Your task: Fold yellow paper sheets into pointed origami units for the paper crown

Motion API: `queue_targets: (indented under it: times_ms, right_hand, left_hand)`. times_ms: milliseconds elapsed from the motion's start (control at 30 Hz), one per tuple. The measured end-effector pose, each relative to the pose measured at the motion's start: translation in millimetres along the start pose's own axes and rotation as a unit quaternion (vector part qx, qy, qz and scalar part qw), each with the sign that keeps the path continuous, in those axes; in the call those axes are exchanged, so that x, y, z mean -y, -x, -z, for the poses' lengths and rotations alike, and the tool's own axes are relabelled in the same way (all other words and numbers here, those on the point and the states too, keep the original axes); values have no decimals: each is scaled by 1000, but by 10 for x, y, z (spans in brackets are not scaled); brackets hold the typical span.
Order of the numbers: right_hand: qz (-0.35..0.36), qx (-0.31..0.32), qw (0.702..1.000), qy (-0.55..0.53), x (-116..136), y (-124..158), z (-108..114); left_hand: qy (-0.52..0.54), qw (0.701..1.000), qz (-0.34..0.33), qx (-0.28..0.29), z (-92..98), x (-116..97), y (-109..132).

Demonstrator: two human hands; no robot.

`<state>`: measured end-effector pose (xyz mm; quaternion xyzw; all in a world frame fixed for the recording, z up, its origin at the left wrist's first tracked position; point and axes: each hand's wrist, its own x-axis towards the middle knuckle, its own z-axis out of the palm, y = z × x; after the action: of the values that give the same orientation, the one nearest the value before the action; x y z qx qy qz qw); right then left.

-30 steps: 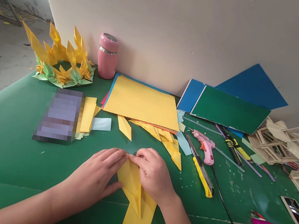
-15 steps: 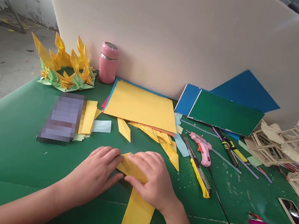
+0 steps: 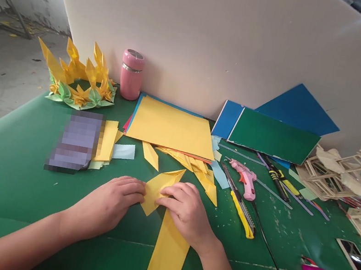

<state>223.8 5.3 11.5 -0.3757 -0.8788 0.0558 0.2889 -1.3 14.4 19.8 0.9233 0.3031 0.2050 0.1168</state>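
Note:
Between my two hands is a folded piece of yellow paper [image 3: 153,191], its pointed tip aimed up and to the right. My left hand [image 3: 116,200] pinches its left edge, fingers closed. On the other side, my right hand [image 3: 185,208] grips the right edge between thumb and fingers. Under my right wrist lie long yellow paper strips [image 3: 166,258], running toward the front edge of the view. Just beyond my hands are a single folded yellow point [image 3: 151,155] and a heap of folded yellow pieces [image 3: 205,179].
A yellow sheet stack [image 3: 173,126] lies behind. To the right are a yellow cutter [image 3: 241,213], a pink glue gun [image 3: 244,179] with its cord, and a wooden stick model [image 3: 345,171]. A paper crown [image 3: 83,80] and a pink flask [image 3: 131,75] stand at the back left.
The yellow paper between my hands has been turned, so its pointed tip now stands up and its face shows. My fingers have shifted to pinch its two sides.

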Motion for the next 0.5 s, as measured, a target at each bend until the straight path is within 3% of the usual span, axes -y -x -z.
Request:
queue_targets:
  times_ms: [300,500]
  right_hand:
    - [17,24,998,-58,17,-12,27]
    - [0,17,998,-66,80,-5,-33]
  left_hand:
    - [25,1000,-3,13,-81,81,67]
    - [28,999,-12,33,-23,77,35]
